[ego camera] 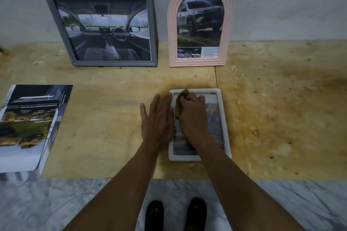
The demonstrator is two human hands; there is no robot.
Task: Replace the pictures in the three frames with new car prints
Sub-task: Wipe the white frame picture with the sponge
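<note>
— Where is the white frame (224,124)?
— It lies flat on the plywood board (112,90), near the front edge.
— And the hands?
— The left hand (156,120) presses its side with straight fingers; the right hand (191,116) grips a brown cloth (180,103) on the glass.

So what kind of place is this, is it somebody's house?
Probably a plain room at home or a small workshop, though that's a guess. The work happens low down on a plywood board laid over marbled floor, with frames leaning against a scuffed grey wall.
</note>
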